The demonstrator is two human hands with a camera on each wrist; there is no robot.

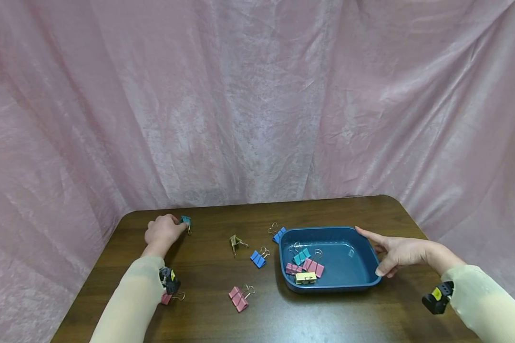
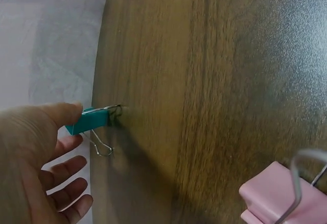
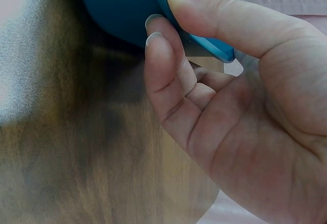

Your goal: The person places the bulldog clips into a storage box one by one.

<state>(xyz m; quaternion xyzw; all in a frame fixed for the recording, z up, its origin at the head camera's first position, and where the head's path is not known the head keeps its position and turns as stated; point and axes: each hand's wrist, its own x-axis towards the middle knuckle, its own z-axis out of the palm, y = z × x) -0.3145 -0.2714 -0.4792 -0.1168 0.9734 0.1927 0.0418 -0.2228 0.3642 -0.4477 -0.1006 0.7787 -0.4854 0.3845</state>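
Observation:
At the table's far left, my left hand (image 1: 163,231) pinches a teal binder clip (image 1: 186,221) between thumb and index finger. In the left wrist view that clip (image 2: 89,122) shows its wire handles spread, and the other fingers hang loosely curled. My right hand (image 1: 396,255) holds the right end of a blue tray (image 1: 330,287), thumb on the rim and fingers bent against the outer wall. Inside the tray's left part lie a teal binder clip (image 1: 301,257), pink binder clips (image 1: 313,267) and a yellow binder clip (image 1: 305,278).
Loose on the brown table (image 1: 197,324) are a gold-coloured binder clip (image 1: 235,243), a blue binder clip (image 1: 258,258), another blue clip (image 1: 278,235) against the tray's left side, and a pink clip (image 1: 239,300). Another pink clip (image 1: 166,298) is partly hidden by my left forearm. A pink curtain (image 1: 257,105) hangs behind.

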